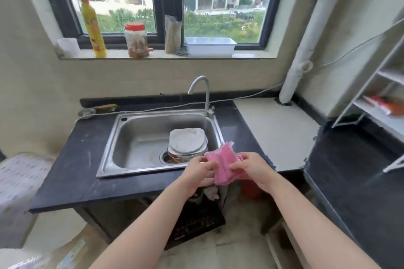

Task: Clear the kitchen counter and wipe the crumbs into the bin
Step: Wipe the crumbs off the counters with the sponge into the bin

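Both hands (227, 170) pinch a crumpled pink cloth (223, 164) beside the steel sink (135, 137).

Counter (72, 181) holds sink (135, 144). In sink, right side: plates (188, 141); faucet (200, 85) at its right rear corner. At sink's front right corner, cloth (222, 165) — left hand (197, 173) and right hand (254, 170) either side, gripping. Behind sink, windowsill (153, 54).

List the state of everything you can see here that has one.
Left hand: grips the cloth.
Right hand: grips the cloth.
Cloth: bunched, held between both hands.
Plates: stacked in the sink.
Tap: no water running.
Jar: upright, lid on.
Yellow bottle: upright, capped.
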